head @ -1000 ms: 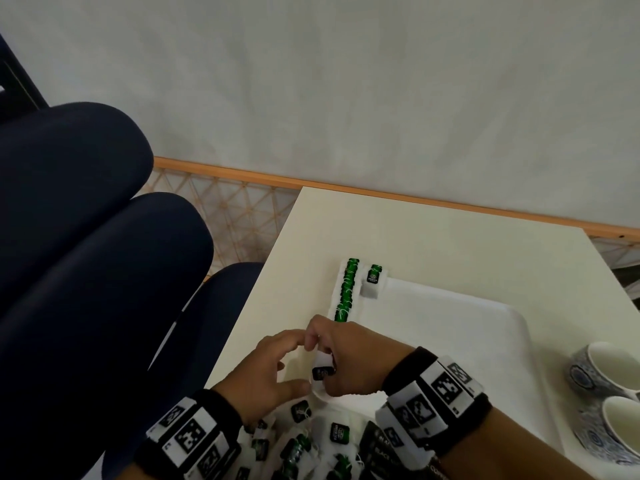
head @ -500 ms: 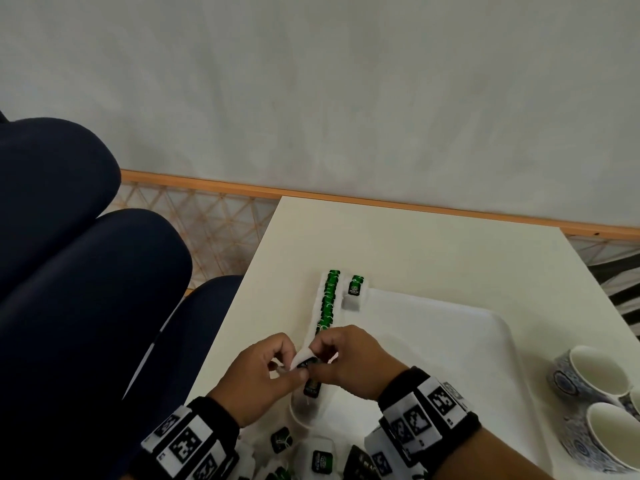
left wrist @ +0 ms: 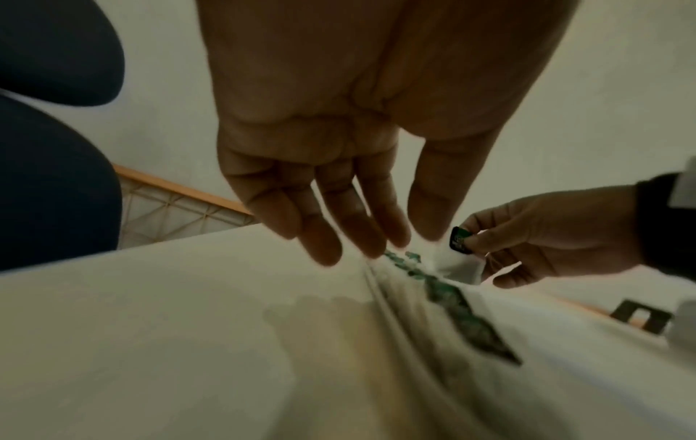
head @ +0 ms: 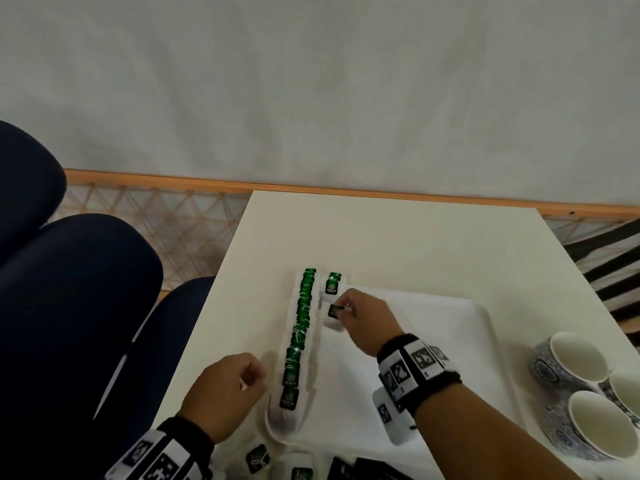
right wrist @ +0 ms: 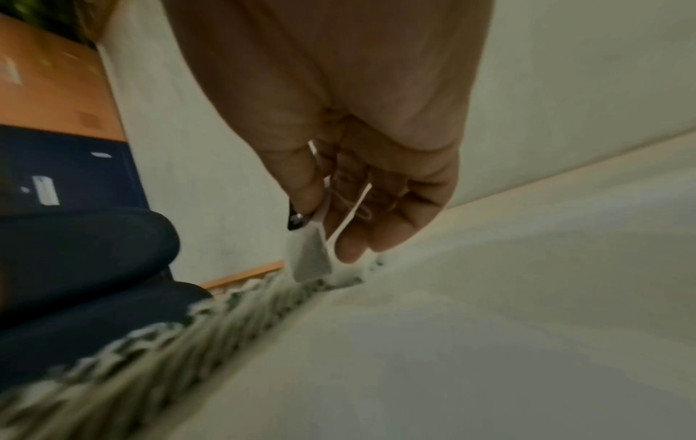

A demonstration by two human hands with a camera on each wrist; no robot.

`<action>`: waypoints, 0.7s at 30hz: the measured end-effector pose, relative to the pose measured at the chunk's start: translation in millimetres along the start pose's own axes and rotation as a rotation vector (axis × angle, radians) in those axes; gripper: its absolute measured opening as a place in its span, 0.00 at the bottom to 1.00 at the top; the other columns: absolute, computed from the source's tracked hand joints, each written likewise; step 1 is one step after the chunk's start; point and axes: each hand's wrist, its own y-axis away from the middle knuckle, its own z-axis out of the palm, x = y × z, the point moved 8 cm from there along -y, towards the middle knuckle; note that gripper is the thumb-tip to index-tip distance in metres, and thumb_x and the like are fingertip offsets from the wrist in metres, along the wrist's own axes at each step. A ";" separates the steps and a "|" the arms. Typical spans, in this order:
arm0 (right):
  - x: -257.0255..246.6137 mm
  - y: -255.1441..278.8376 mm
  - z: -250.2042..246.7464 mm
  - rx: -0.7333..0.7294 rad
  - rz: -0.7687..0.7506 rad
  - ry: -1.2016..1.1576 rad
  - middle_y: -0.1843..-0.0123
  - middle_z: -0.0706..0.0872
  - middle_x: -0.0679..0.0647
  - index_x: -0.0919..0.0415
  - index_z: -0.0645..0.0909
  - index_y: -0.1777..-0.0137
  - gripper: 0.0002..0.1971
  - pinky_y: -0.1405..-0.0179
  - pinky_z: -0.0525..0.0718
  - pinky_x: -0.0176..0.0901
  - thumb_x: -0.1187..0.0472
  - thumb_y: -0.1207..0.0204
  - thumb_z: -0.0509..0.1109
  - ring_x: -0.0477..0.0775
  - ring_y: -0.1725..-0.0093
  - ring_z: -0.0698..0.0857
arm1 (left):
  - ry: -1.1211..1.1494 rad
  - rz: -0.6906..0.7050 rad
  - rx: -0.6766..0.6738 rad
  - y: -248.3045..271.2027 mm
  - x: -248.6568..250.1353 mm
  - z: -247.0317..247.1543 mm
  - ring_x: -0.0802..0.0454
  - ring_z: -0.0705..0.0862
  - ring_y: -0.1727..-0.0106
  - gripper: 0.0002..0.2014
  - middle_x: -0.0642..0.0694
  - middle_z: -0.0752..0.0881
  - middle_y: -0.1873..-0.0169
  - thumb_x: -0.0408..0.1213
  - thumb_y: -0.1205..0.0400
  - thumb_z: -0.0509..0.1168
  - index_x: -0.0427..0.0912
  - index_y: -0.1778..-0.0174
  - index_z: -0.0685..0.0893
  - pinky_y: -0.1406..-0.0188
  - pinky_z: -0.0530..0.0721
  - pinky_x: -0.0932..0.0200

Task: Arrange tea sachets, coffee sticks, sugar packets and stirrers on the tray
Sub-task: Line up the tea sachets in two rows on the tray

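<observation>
A white tray (head: 433, 341) lies on the table. Along its left side runs a row of overlapping tea sachets with green tags (head: 299, 337). One more sachet (head: 331, 285) sits at the tray's far left corner, beside that row. My right hand (head: 360, 317) pinches a tea sachet (head: 333, 315) by its dark tag just in front of that one; the white bag (right wrist: 309, 259) hangs just above the tray. My left hand (head: 225, 389) hovers left of the row's near end, fingers loosely curled (left wrist: 320, 226), holding nothing.
Loose sachets and dark packets (head: 294, 465) lie at the table's near edge. Three blue-patterned cups (head: 581, 403) stand right of the tray. Dark blue chair cushions (head: 69, 306) sit left of the table (head: 381, 244). A wall with a wooden skirting is behind.
My right hand carried a sachet from the tray's near left corner to its far left. My left hand let go of it and stayed by the near end of the row.
</observation>
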 end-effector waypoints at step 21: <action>39.7 -40.7 20.3 0.083 0.265 -0.281 0.64 0.81 0.48 0.54 0.76 0.45 0.10 0.69 0.79 0.36 0.62 0.23 0.72 0.45 0.66 0.80 | -0.728 -0.051 -0.411 16.0 -14.0 48.1 0.56 0.77 0.39 0.10 0.59 0.80 0.53 0.55 0.26 0.66 0.56 0.66 0.73 0.36 0.70 0.56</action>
